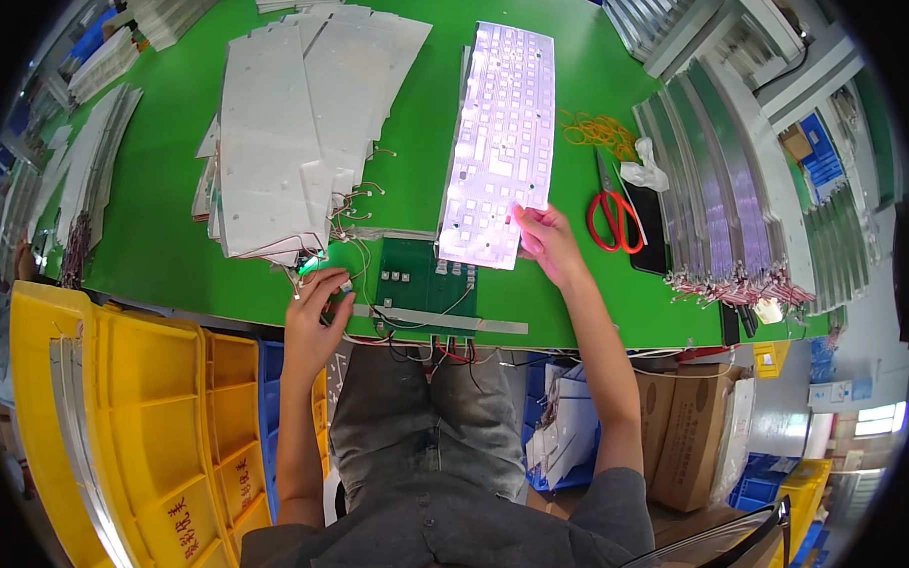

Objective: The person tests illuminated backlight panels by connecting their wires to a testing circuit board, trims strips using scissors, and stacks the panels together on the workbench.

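A long translucent keyboard membrane sheet [502,137] glows pale on the green table [172,224]. My right hand [545,239] pinches its near right corner. My left hand [320,307] rests at the table's front edge, fingers on a small connector with thin wires [346,284] beside a lit green light. Between my hands lies a green circuit board [422,280] with a grey strip [446,320] and red and black wires along its front.
A fanned stack of white sheets with wire tails [289,130] lies left of centre. Red scissors [612,213], orange rubber bands [597,131] and a dark phone [649,227] sit to the right, before rows of stacked sheets [712,190]. Yellow bins [139,435] stand at lower left, cardboard boxes [685,436] at lower right.
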Tool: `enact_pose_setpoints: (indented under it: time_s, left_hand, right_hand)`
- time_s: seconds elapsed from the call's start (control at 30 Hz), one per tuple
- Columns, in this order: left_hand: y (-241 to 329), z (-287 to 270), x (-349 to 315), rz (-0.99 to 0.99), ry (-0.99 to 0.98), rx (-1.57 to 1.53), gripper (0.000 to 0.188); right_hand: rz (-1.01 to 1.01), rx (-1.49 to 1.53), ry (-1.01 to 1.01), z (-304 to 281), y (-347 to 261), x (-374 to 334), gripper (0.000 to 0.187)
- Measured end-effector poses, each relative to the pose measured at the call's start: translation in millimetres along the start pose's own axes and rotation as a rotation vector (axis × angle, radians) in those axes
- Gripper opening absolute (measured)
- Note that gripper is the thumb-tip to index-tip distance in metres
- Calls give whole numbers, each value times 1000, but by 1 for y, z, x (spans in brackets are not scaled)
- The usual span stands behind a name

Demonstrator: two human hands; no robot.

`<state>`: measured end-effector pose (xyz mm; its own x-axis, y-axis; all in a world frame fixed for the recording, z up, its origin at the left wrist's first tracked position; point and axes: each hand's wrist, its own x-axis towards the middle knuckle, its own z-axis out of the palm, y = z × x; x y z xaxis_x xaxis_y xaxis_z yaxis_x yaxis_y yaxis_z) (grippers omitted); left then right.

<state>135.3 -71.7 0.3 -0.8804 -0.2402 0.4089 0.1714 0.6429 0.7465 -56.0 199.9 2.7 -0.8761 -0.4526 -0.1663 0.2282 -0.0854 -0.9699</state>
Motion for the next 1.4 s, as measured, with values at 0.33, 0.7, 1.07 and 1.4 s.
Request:
enact_pose_setpoints:
  time_s: [0.33, 0.7, 1.07, 1.4]
  left_hand:
    - [-1, 0, 1, -30, -7, -20, 18]
    - [-4, 0, 2, -18, 16, -13, 20]
    - [8, 3, 2, -12, 0, -28, 19]
    - [32, 38, 35, 104, 33, -193, 23]
  right_hand:
    - [-23, 17, -38, 1, -2, -5, 26]
    - [18, 31, -63, 2, -4, -7, 25]
    - [-41, -65, -101, -1, 2, -5, 24]
    - [-48, -13, -112, -2, 5, -4, 23]
